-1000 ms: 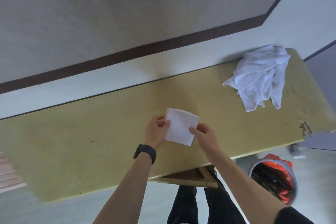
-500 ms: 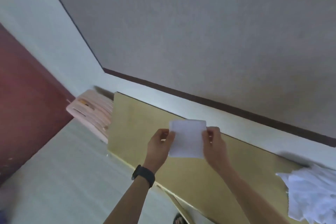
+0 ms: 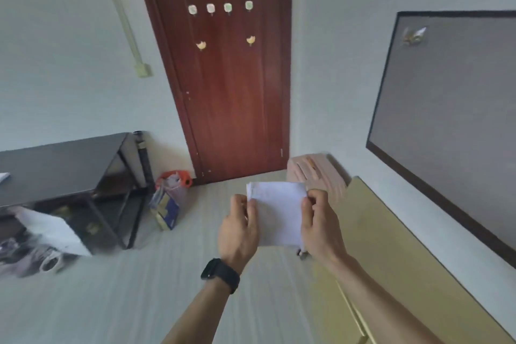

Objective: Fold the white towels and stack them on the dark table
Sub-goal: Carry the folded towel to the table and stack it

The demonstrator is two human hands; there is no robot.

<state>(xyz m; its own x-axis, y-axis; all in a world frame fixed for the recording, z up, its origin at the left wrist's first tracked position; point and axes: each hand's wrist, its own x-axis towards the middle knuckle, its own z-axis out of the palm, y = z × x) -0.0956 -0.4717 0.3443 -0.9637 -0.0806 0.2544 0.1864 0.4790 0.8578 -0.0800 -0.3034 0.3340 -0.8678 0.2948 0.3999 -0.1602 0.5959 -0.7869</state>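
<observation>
White folded towel [image 3: 279, 216], pinched by left hand [image 3: 237, 234] and right hand [image 3: 321, 232], has left the yellow table [image 3: 391, 246].

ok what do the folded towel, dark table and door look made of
The folded towel: soft white cloth, matte, layered edges at its top corner. The dark table: flat top with faint sheen, likely laminate or painted board; thin black legs look metal. The door: reddish-brown wood or veneer, semi-gloss, vertical grain.
</observation>
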